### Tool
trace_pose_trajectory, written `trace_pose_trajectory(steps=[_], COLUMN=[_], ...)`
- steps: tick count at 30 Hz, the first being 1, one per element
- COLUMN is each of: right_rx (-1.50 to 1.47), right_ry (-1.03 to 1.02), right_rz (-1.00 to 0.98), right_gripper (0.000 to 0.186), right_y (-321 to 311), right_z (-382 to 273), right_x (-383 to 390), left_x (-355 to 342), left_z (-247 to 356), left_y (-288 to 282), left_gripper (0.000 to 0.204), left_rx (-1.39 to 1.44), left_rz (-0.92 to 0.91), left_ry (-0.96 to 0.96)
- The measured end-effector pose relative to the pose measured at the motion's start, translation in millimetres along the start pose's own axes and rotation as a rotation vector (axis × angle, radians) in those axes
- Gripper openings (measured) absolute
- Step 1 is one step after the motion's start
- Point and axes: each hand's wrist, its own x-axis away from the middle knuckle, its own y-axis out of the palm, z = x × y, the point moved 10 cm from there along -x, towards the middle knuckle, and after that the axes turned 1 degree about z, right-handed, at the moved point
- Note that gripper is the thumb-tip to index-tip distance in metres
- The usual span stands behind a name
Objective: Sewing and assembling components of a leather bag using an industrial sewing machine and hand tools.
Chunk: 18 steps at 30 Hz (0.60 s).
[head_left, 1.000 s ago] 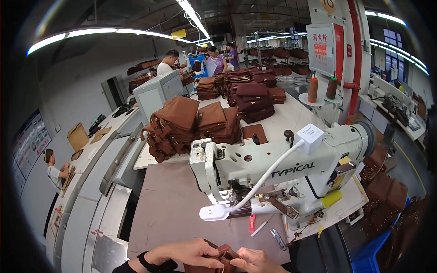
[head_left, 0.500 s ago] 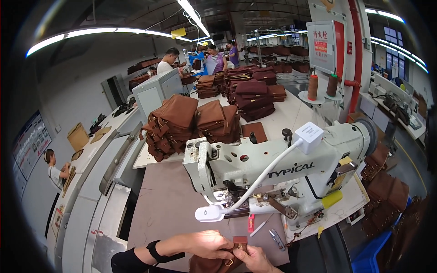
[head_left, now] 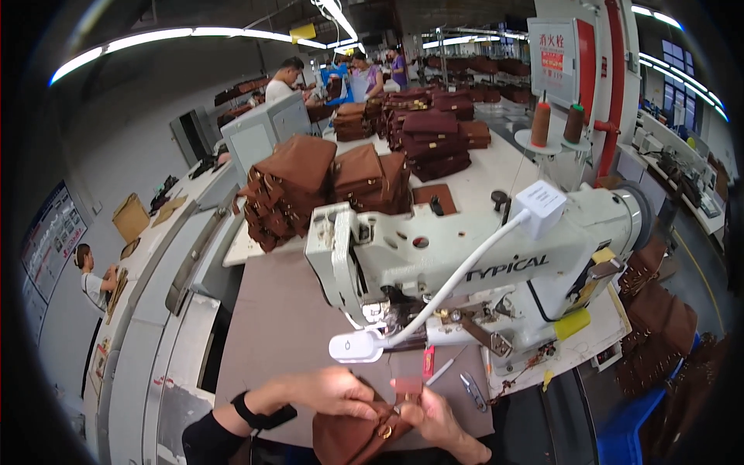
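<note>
A brown leather bag with small gold-coloured metal fittings lies at the table's near edge, under my hands. My left hand reaches in from the left, its fingers closed on the bag's upper edge. Just to its right, my right hand pinches the bag's edge near a gold ring. A small reddish-brown leather tab stands up between the hands; its lower end is hidden by my fingers. Beyond them stands a white sewing machine with a white lamp in front of its needle area.
Thread snips, a thin pointed tool and a small red item lie right of my hands. Stacked brown bags stand behind the machine. Thread spools rise at back right; a blue bin sits low right. Other people work farther off.
The bag has come up further into view, and my hands have moved slightly apart. My right hand has turned and shifted right and up. The view has tilted a little.
</note>
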Motion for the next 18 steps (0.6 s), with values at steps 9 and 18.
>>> trace_pose_trajectory(steps=[9,18], right_rx=[0.193,0.236], right_ry=[-0.155,-0.282], right_rz=[0.378,0.438], right_gripper=[0.024,0.02], right_y=[-18.2,-24.8], right_z=[2.7,-6.9], right_x=[-40.2,-74.4], left_x=[-5.5,-10.4], left_z=[-22.8,-65.6], left_y=[-79.8,-101.7], left_gripper=[0.038,0.031], left_rx=[-0.18,0.118], left_rz=[0.523,0.445], left_ry=[0.161,0.035])
